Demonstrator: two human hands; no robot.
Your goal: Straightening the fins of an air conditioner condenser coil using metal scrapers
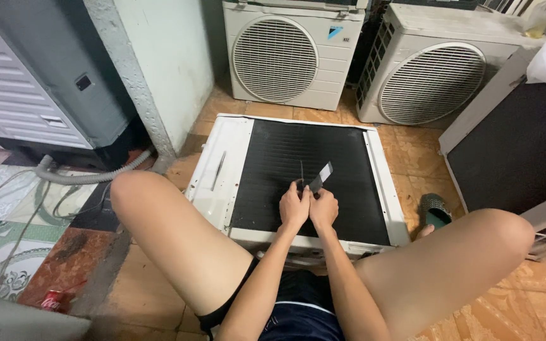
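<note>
head view, slim grey-bladed tool (319,177), both hands (309,208)

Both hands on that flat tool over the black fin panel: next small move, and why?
Probably draw the flat tool slowly toward the body along the black fin panel. Left hand and right hand grip it together at its lower end, its tip angled up and away, over the panel's middle. Whether it touches the fins cannot be told.
</note>
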